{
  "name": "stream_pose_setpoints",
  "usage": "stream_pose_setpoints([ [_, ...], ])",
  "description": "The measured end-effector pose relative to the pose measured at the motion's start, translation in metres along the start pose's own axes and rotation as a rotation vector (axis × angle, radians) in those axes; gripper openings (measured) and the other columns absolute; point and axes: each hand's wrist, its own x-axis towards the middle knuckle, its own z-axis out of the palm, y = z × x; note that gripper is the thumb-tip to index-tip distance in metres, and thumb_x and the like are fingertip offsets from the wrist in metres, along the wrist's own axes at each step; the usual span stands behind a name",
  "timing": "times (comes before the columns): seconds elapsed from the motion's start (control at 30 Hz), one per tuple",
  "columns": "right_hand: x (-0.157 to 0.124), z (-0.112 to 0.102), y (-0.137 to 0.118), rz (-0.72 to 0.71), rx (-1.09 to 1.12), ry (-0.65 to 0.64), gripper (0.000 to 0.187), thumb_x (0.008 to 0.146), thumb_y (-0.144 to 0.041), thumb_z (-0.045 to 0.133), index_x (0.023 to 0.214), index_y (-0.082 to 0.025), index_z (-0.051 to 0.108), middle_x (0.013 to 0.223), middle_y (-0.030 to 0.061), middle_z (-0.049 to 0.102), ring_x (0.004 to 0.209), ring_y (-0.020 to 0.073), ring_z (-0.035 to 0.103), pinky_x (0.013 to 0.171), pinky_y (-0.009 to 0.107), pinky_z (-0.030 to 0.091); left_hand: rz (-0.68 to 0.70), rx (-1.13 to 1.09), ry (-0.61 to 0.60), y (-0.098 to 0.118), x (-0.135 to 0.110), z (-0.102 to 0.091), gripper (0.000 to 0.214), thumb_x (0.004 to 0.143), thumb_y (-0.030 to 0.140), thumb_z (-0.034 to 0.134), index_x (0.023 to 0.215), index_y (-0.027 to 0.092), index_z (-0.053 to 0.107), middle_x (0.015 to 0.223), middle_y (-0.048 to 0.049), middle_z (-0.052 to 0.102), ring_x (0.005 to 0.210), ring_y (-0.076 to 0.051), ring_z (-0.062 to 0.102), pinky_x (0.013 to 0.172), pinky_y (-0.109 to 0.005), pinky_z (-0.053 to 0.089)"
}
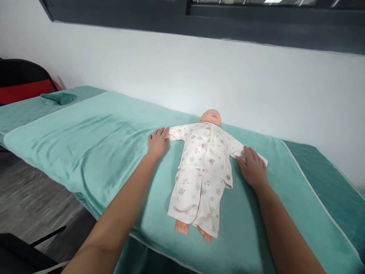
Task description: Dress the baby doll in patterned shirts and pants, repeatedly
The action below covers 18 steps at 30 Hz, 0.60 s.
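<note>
Head view: a doll [203,163] lies on its back on a teal bed cover [94,140], arms spread.
The left hand [158,144] touches one sleeve [176,133] at its cuff and the right hand [253,167] lies over the other sleeve [237,145]; whether either grasps the cloth, I cannot tell. The white top [209,142] and trousers [189,194] carry small prints [211,161], seemingly animal faces; any lettering among them is too fine to read.
</note>
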Motion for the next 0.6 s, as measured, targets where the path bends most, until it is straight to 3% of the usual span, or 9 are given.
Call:
stream_pose_setpoints([
  [0.1,-0.011,-0.008,0.025,0.074,-0.051,-0.045,0.069,0.099,-0.054,0.036,0.157,-0.017,0.040,0.165,0.0143,0.039,0.150,0.0365,0.038,0.122,0.059,0.030,-0.159,-0.005,0.051,-0.011,-0.001,-0.005,0.058,0.096,0.035,0.047,0.153,0.025,0.047,0.150,-0.0168,0.055,0.139,-0.037,0.046,0.112,-0.055,0.038],
  [0.17,-0.015,-0.010,0.035,0.110,-0.058,-0.042,0.071,0.098,-0.054,0.036,0.156,-0.013,0.042,0.163,0.0161,0.040,0.149,0.0366,0.040,0.122,0.055,0.033,-0.196,-0.015,0.069,-0.013,0.000,-0.006,0.057,0.094,0.037,0.050,0.151,0.025,0.051,0.141,-0.0193,0.060,0.132,-0.040,0.050,0.107,-0.055,0.041],
  [0.47,-0.018,-0.010,0.031,0.179,-0.140,-0.057,0.069,0.099,-0.055,0.033,0.156,-0.017,0.044,0.163,0.0157,0.040,0.146,0.0393,0.044,0.118,0.056,0.037,-0.199,-0.091,0.175,-0.022,0.014,-0.009,0.053,0.093,0.017,0.042,0.142,0.028,0.060,0.127,-0.0131,0.064,0.121,-0.032,0.060,0.100,-0.044,0.046],
  [0.6,-0.018,-0.011,0.030,0.190,-0.141,-0.069,0.069,0.100,-0.054,0.032,0.157,-0.017,0.043,0.163,0.0155,0.040,0.146,0.0386,0.043,0.119,0.055,0.036,-0.230,-0.068,0.155,-0.026,0.018,-0.007,0.057,0.090,0.013,0.043,0.143,0.028,0.059,0.128,-0.0145,0.063,0.126,-0.034,0.057,0.103,-0.049,0.044],
])
